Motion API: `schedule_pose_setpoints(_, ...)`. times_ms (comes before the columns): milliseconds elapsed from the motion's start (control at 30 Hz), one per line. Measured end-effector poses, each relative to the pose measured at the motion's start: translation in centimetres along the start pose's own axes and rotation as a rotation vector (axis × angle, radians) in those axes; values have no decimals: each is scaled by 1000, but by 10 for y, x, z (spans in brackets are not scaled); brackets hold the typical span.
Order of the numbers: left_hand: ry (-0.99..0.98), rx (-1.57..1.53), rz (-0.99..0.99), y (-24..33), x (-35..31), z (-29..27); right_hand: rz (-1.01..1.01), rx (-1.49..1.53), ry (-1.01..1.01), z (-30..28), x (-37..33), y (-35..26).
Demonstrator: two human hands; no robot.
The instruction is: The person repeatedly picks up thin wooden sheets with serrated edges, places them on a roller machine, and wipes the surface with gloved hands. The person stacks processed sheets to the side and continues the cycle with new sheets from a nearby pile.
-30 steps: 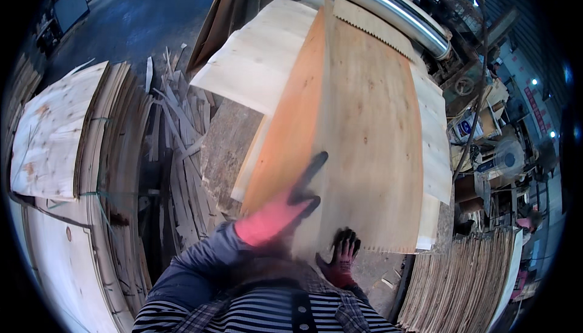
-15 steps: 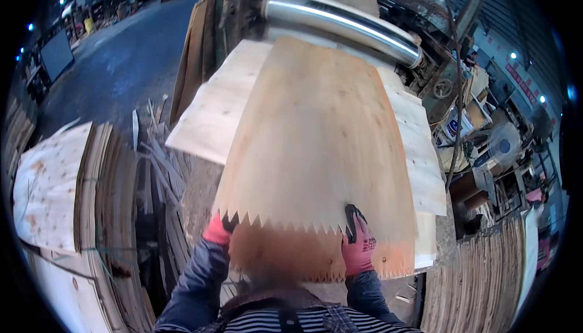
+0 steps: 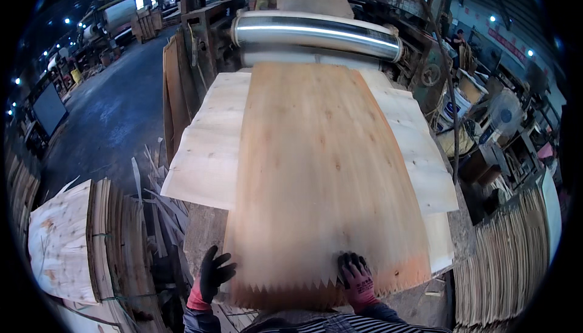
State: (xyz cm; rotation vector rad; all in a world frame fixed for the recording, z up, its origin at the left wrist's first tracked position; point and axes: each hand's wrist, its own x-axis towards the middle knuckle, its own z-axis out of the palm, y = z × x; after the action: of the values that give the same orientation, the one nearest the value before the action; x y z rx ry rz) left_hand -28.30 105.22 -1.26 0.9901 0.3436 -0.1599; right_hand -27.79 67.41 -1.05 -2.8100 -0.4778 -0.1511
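Note:
A large tan wood veneer sheet (image 3: 316, 163) with a saw-toothed near edge lies lengthwise before me, over another brownish sheet whose toothed edge shows below it. Beside its near left corner, my left hand (image 3: 211, 278), in a pink and black glove, is open with fingers spread, holding nothing. My right hand (image 3: 357, 277), gloved alike, rests palm down on the near part of the sheet, its fingers extended over the toothed edge. Paler veneer sheets (image 3: 209, 138) stick out from beneath on both sides. The far end of the tan sheet lies close to a shiny metal roller (image 3: 316, 32).
Bundled veneer stacks stand at the left (image 3: 64, 242) and right (image 3: 507, 272). Wood scraps (image 3: 159, 214) litter the left side of the worktable. A fan (image 3: 505, 111) and a handwheel (image 3: 430, 73) are on the right. A person (image 3: 458, 40) is far off at right.
The tan sheet's near edge has come down toward me onto the stack. My left hand has let go of it and opened; my right hand now lies flat on it. The view has shifted.

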Motion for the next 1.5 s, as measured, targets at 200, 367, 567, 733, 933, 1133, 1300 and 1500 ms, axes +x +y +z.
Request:
schedule_pose_setpoints(200,-293,233,-39,-27,-19,9,78,-70,-53,55,-68,-33)
schedule_pose_setpoints(367,-276,479,156,-65,-11,7,286,39,68,12,-124,-102)
schedule_pose_setpoints(567,-456,731,180,-122,-79,37,534,272,218,5,-271,-136)
schedule_pose_setpoints(733,-499,1155,208,-201,-153,66,598,-233,569,-17,-354,-158)
schedule_pose_setpoints(933,-1123,1371,81,-301,-322,199,1088,-11,645,-33,-579,-146)
schedule_pose_setpoints(1133,-1595,1103,-373,-479,-473,263,1534,116,952,-70,-793,-176)
schedule_pose_setpoints(1300,-2025,1143,-655,-577,-611,324,1700,-11,1256,-96,-912,-212)
schedule_pose_setpoints(1500,-2046,1286,-672,-730,-754,395,1963,-119,1497,-103,-1058,-224)
